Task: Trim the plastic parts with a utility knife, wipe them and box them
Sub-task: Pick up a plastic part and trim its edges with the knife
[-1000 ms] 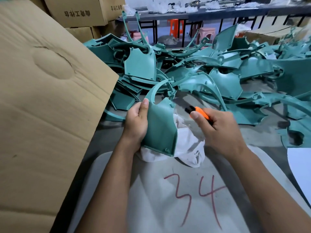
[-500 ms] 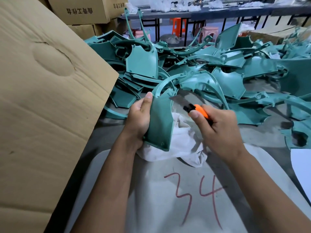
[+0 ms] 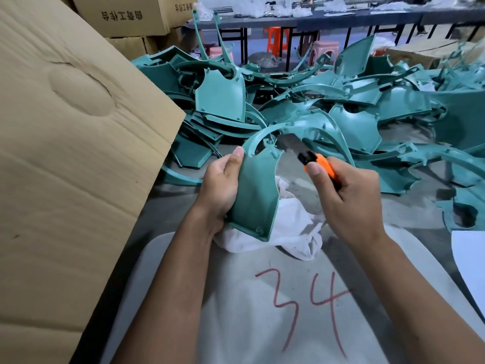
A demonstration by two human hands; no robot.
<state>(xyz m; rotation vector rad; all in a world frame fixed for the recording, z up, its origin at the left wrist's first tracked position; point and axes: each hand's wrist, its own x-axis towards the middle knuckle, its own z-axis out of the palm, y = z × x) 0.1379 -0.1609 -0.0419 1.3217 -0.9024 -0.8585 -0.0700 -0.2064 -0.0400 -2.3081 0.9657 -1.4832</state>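
Orange stool (image 3: 275, 35) and pink stool (image 3: 325, 48) stand under a long dark bench (image 3: 341, 18) behind.

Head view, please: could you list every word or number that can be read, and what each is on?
"34": red handwriting on the grey apron.
Black printed characters, seemingly mirrored, on the cardboard box: not reliably readable.
More print on the neighbouring carton: too small.

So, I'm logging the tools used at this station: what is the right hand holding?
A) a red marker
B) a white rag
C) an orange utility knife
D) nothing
C: the right hand grips an orange utility knife with its blade out toward the green plastic part held in the left hand; the white rag lies under the part.
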